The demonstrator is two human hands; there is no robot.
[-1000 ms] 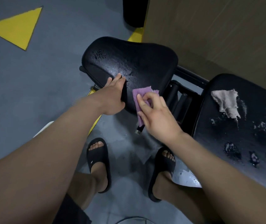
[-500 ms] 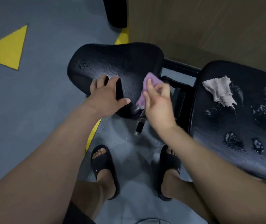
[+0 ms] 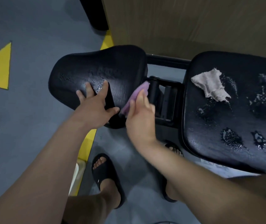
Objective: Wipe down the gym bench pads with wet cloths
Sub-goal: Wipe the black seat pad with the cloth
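A: Why is the left hand (image 3: pixel 95 104) spread on the seat pad (image 3: pixel 99 68)?

B: Its fingers lie flat and released, gripping nothing. I judge it braces the pad against the push of the wiping.

A: And the purple cloth (image 3: pixel 137 92)?

B: It sits against the pad's right-hand edge, just beside the black hinge bracket (image 3: pixel 163 97). The right hand (image 3: pixel 141 115) presses it there, fingers laid along it. Blur hides the thumb, so I cannot tell whether it pinches. The side wall seems to be the part in hand.

A: The grey cloth (image 3: pixel 210 84)?

B: Crumpled on the back pad (image 3: pixel 226 159), untouched, among water blotches. It is probably parked there for that pad, which looks unwiped.
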